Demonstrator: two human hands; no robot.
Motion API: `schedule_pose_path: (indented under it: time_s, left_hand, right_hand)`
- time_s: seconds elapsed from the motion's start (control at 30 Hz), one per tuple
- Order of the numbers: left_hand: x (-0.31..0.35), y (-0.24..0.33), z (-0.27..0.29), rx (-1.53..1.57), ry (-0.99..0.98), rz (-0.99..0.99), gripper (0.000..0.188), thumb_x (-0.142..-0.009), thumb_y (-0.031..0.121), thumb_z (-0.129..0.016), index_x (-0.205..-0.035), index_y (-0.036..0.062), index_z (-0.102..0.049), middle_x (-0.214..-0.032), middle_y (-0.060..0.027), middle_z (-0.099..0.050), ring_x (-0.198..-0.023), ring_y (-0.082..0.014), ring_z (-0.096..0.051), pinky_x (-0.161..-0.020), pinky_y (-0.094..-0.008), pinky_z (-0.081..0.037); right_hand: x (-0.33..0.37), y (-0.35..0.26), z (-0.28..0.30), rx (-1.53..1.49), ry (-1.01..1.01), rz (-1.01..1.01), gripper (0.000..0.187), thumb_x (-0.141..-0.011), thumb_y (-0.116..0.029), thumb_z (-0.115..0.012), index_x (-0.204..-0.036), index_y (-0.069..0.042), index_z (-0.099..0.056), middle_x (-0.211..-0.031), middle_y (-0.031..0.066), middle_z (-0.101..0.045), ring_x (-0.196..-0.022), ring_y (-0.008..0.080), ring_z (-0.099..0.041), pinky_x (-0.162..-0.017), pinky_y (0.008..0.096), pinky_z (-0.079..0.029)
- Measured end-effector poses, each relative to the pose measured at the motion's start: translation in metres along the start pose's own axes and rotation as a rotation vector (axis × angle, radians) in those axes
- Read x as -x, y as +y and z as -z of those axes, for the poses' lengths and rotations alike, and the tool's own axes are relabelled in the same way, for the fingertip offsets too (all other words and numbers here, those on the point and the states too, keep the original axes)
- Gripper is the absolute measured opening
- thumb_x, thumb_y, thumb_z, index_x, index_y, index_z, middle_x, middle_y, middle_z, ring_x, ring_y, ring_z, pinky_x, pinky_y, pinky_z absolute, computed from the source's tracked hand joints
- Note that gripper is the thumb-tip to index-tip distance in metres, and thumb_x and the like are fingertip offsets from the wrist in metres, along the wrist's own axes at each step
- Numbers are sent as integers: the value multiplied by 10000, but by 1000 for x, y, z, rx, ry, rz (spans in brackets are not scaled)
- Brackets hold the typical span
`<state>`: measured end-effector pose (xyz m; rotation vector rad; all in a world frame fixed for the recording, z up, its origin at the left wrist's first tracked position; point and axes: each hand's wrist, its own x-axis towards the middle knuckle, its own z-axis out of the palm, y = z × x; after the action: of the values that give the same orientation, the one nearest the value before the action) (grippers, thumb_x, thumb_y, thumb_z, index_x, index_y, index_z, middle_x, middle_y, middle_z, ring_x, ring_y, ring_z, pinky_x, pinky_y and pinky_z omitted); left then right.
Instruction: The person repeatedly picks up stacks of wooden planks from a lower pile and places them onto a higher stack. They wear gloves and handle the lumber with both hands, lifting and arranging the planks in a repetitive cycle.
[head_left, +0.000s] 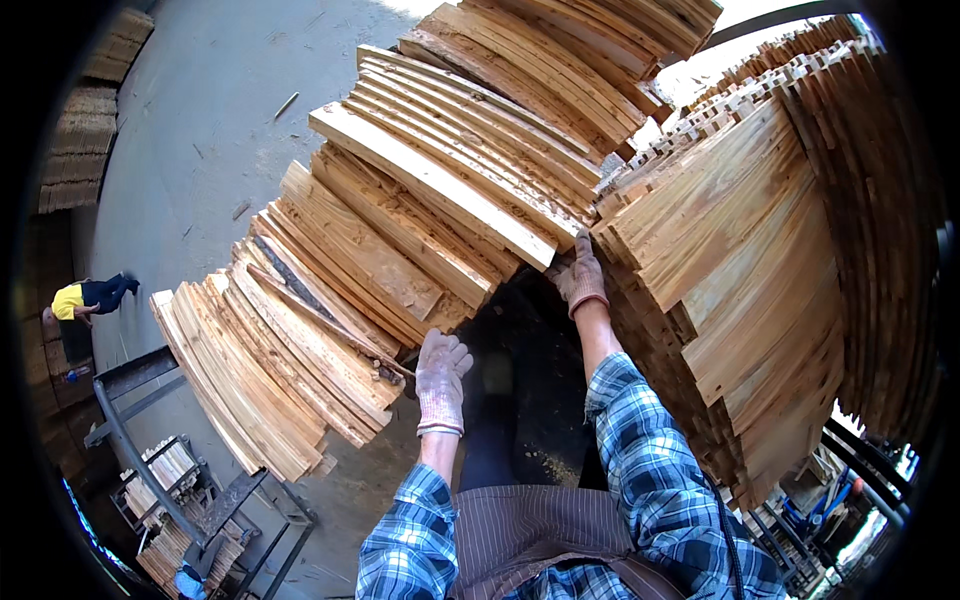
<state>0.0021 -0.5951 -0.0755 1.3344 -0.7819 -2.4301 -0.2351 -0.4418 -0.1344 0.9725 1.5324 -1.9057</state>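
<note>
Both my hands wear pale, soiled work gloves. My right hand (580, 278) is at the near end of a wide, pale wooden board (430, 182), its fingers curled against the board's end and partly hidden. My left hand (441, 375) is closed beside the near ends of the stacked boards, close to the tip of a thin, dark-edged wooden strip (320, 320). Whatever is inside its curled fingers is hidden. The boards lie side by side in a long row of rough bundles (270, 350) running from lower left to upper right.
A tall stack of wide planks (750, 260) rises close on my right. Metal frames (150, 470) stand at lower left, with more cut wood (165, 480). A person in a yellow top (68, 300) is at far left, near wood piles (75, 150). Scraps (287, 105) lie on the grey floor.
</note>
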Motion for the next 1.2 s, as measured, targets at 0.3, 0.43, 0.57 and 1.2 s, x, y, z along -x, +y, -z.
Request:
schedule_pose_path:
  time_s: [0.3, 0.43, 0.57, 1.2]
  left_hand:
    - [-69, -6, -157, -151, 68, 115, 480, -925, 278, -652, -1305, 50, -465, -1160, -89, -567, -1004, -205, -543, -860, -403, -458]
    - [-69, 9, -142, -356, 187, -33, 509, -850, 144, -722, -1217, -117, -485, -1126, -157, -603, -964, -177, -560, -844, -313, -470]
    - [-31, 68, -99, -273, -57, -207, 453, -799, -94, -596, -1240, -134, -501, -1163, -153, -604, -952, -162, -604, -833, -235, -487]
    - [22, 127, -39, -618, 151, -181, 264, -860, 14, -594, -1113, -56, -567, -931, -67, -647, -785, -147, -615, -722, -279, -515]
  right_hand:
    - [-5, 18, -20, -644, 12, -36, 444, -879, -179, -621, -1281, -35, -498, -1262, 160, -574, -1182, 345, -532, -1051, 514, -411]
    - [38, 48, -7, -154, -90, 168, 423, -907, -234, -581, -1283, -54, -509, -1240, 129, -575, -1121, 284, -561, -984, 454, -444]
    - [137, 34, -22, -9, -299, 195, 594, -893, -339, -644, -1353, -25, -438, -1147, 101, -588, -992, 223, -616, -853, 389, -518]
    - [171, -28, -112, 1126, -659, 282, 1056, -711, -552, -761, -1484, -13, -285, -1376, 291, -470, -1260, 408, -486, -1045, 439, -406]
